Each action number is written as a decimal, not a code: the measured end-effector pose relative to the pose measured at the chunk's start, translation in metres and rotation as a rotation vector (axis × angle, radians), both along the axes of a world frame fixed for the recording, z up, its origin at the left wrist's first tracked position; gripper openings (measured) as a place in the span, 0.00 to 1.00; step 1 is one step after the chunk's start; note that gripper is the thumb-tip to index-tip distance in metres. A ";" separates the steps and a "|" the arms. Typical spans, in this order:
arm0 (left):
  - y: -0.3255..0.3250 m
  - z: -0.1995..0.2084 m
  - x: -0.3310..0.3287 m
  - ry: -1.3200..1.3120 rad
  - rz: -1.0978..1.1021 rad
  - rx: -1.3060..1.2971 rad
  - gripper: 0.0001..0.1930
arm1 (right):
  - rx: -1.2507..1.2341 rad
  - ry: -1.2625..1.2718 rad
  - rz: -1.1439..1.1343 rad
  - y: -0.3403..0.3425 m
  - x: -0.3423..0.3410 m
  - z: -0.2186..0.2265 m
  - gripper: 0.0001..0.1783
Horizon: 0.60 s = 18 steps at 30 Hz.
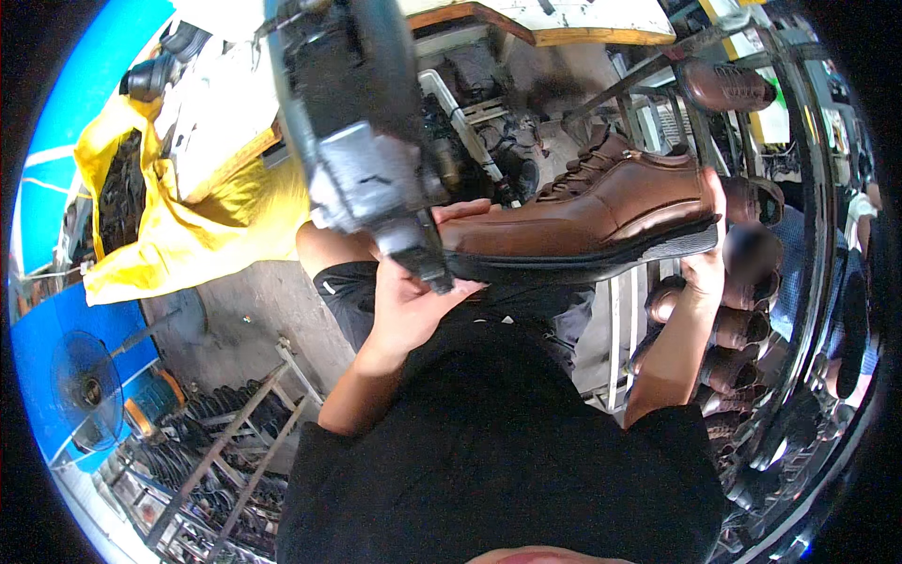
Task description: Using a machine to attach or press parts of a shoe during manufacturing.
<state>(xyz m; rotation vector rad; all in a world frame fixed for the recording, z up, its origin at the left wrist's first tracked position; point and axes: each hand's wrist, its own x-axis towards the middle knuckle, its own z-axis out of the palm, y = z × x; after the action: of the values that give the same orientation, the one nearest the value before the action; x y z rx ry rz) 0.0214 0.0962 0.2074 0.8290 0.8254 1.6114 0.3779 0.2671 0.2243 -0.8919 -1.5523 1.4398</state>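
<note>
Both hands [410,295] [705,266] grip the brown shoe [573,221], left at toe, right at heel

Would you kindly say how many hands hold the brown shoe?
2: the left hand at the toe of the shoe, partly behind the machine; the right hand at the heel.

- The shoe [583,216] I hold: smooth brown leather-looking upper, softly glossy along the side.
- Its sole [526,269]: black, rubber-like, mostly matt, ridged near the heel.
- The machine [362,174] before me: bare grey metal on its lower block, shiny in patches.
- My shirt [507,451]: matt black cloth.
- The yellow sheet [178,240]: creased, faintly shiny; cloth or plastic, I can't tell.
- The table [601,17]: smooth white top, brown wood along its near edge.
- The rack [801,103]: glossy metal bars.
</note>
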 end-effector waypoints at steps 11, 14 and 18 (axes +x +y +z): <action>-0.001 0.006 0.000 -0.048 0.050 -0.014 0.38 | 0.097 -0.039 0.024 0.010 -0.008 0.037 0.70; -0.006 0.007 0.000 0.108 0.126 -0.130 0.38 | 0.155 -0.041 0.035 0.012 -0.008 0.039 0.69; -0.010 -0.001 -0.005 0.143 0.149 -0.124 0.35 | 0.112 0.055 0.051 0.008 -0.024 0.050 0.66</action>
<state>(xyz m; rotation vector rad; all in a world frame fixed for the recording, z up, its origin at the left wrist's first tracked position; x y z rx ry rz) 0.0163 0.0861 0.2061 0.8170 1.0999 1.6259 0.3539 0.2750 0.2738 -0.7456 -1.6076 1.3864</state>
